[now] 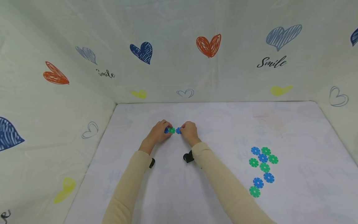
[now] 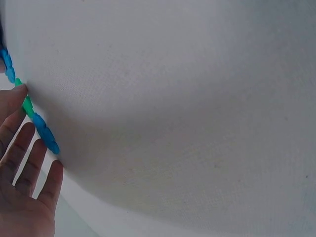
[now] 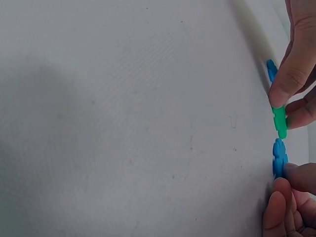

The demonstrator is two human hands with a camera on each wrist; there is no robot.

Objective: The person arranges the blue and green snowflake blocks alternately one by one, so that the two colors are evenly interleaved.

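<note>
My left hand (image 1: 158,132) pinches a green flower-shaped plastic disc (image 1: 172,131) with notched edges. Joined to its left side is a blue disc (image 2: 46,134), partly covered by the fingers in the head view. Facing it, my right hand (image 1: 190,132) pinches a second blue disc (image 3: 279,154) between thumb and fingers. In the right wrist view this blue disc and the green one (image 3: 280,122) stand edge to edge, with a very narrow gap. Both hands are low over the white table, left of its middle.
Several loose blue and green discs (image 1: 263,158) lie flat on the right part of the white table (image 1: 218,115). A white curtain (image 1: 173,71) printed with hearts closes off the back and sides. Dark wrist cameras (image 1: 188,156) hang under the sleeves.
</note>
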